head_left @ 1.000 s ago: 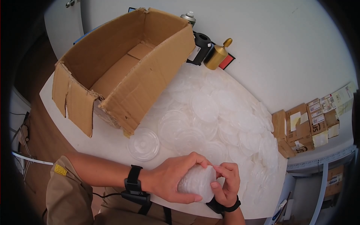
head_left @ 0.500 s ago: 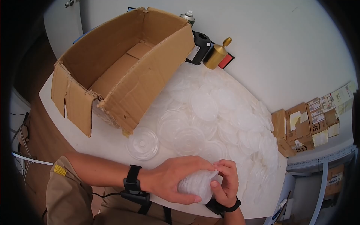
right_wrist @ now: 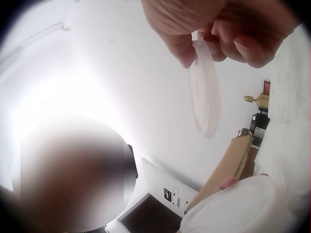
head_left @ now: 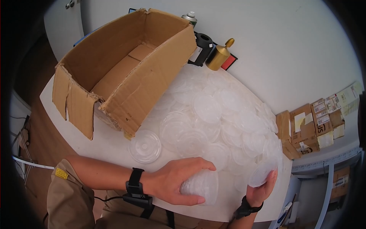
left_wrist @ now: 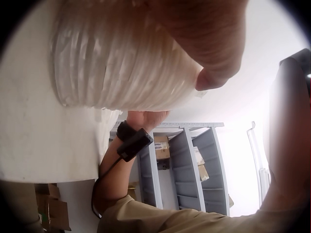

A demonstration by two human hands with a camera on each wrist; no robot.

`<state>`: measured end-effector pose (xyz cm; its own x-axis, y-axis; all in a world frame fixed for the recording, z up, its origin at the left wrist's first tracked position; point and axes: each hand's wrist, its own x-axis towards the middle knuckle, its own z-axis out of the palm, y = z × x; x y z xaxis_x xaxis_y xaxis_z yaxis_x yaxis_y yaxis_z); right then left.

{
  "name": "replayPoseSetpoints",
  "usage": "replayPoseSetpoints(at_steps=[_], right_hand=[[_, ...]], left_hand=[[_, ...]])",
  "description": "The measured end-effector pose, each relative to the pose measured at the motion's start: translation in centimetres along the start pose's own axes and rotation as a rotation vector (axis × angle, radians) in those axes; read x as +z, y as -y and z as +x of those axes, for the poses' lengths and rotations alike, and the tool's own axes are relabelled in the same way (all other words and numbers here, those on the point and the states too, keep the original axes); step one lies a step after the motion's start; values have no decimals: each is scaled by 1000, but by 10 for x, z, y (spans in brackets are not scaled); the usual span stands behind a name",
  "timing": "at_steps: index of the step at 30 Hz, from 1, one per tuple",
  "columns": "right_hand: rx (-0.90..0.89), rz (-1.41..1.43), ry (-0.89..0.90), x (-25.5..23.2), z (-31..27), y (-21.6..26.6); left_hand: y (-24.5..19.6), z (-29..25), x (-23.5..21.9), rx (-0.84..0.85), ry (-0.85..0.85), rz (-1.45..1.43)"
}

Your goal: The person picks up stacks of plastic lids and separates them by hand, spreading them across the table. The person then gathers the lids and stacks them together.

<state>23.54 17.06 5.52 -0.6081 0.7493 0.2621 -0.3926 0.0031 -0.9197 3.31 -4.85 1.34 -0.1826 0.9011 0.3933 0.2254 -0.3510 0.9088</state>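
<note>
My left hand (head_left: pixel 173 183) grips a nested stack of clear plastic lids (head_left: pixel 204 187) lying on its side near the table's front edge. In the left wrist view the rims of the lid stack (left_wrist: pixel 104 63) show as close ridges, with fingers wrapped over it. To the right, my right hand (head_left: pixel 260 194) pinches a single lid (right_wrist: pixel 204 97) at its rim between thumb and fingers, apart from the stack. A wide pile of loose lids (head_left: pixel 207 108) spreads beyond both hands. One lid (head_left: pixel 145 146) lies flat by itself, left of the pile.
A large open cardboard box (head_left: pixel 152 82) stands at the table's back left. Behind the pile are a gold bottle-shaped object (head_left: pixel 218 57), a black device (head_left: pixel 202 49) and a spray can (head_left: pixel 189 17). Labelled cartons (head_left: pixel 305 129) stand beyond the table's right edge.
My right hand has moved away from the stack to the right, carrying one lid. My left hand stays nearly in place around the stack.
</note>
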Motion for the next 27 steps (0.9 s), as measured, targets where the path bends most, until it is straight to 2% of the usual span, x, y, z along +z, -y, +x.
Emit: replayPoseSetpoints(at_steps=[1,2,3,5,6,7,9,13,15,16,17,19,21,23,27], right_hand=[[37,125,-265,1,2,4],[-17,251,-241,-4,10,4],[-15,250,-242,-18,15,5],[-22,424,-294,-57,27,7],[12,510,-214,-60,31,12],[11,511,-213,-62,32,13],[52,609,-540,-57,39,21],[165,712,-611,-42,39,18],[227,713,-122,-61,29,-2],[182,588,-60,-51,26,-8],[181,589,-59,-40,20,-12],[61,75,107,-4,4,-13],[-49,-175,326,20,-13,-19],[-233,-483,663,29,-14,-17],[-317,-622,783,43,-23,-16]], left_hand=[[1,0,0,0,1,0],[1,0,-1,9,4,9],[1,-1,-1,17,6,17],[1,-1,-2,-4,13,-11],[1,-1,-3,-24,19,-38],[1,-2,-3,-23,19,-37],[1,-3,-2,-23,-1,-91],[4,-1,-3,5,4,-73],[2,-2,-5,-20,31,-71],[2,-2,-4,-21,31,-71],[2,-2,-4,-9,24,-60],[1,-1,-4,6,16,-48],[1,-2,-2,-15,-12,-25],[0,-1,-2,-21,-14,-19],[2,-1,0,3,-30,-12]])
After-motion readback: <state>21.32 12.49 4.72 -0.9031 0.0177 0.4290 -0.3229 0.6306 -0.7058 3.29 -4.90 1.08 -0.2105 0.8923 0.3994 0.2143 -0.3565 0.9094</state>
